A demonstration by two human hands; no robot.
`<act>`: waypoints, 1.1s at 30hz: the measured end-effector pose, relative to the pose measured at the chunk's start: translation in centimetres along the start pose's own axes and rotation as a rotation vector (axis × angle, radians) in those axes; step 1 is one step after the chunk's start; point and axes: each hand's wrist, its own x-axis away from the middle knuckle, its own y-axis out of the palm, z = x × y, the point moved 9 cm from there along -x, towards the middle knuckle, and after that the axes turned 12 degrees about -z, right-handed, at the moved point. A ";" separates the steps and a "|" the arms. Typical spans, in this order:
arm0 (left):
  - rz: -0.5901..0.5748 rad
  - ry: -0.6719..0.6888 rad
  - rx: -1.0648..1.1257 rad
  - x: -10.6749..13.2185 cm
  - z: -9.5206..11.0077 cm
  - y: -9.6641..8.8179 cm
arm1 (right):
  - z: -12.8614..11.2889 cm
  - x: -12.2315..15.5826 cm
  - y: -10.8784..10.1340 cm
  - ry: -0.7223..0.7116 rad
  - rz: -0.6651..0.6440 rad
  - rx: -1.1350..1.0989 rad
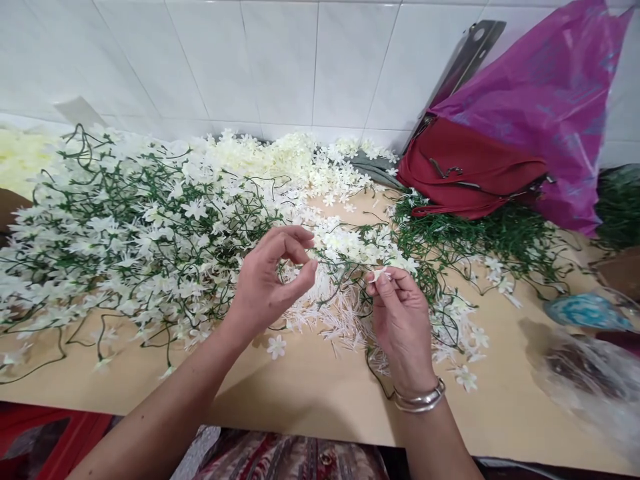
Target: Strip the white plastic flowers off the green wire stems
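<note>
Between the thumb and fingers of my right hand [400, 313] is a small white artificial flower [379, 274], partly covered by the fingertips. My left hand [277, 277] hovers to the left of it, fingers curved and a gap between thumb and forefinger, with nothing visible in it. Under and between the hands lie a heap of thin white sticks [345, 317] and loose white blossoms [360, 243]. Left of my left hand spreads a big pile of white flowers on green wire stems [165, 227]. One single blossom [276, 347] rests on the table below my left hand.
Behind my right hand are bare green stems [480, 233], a red bag [465, 167] and a purple plastic bag [540, 100]. Clear plastic [595, 373] and a blue patterned item [587, 311] sit at the right. Pale yellow blossoms [280, 157] line the tiled wall [280, 60].
</note>
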 end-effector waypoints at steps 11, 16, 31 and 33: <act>-0.124 -0.145 0.145 2.5 -4.4 4.7 | 2.1 0.2 2.3 0.203 -0.220 -0.070; -0.112 -0.049 0.027 2.1 -3.1 4.1 | 2.2 0.4 2.8 0.220 -0.246 -0.062; -0.210 -0.057 -0.088 1.9 -1.9 5.2 | 2.0 0.9 3.1 0.199 -0.288 0.027; -0.213 -0.048 -0.128 2.0 -1.8 5.2 | 1.8 0.9 3.2 0.172 -0.288 0.083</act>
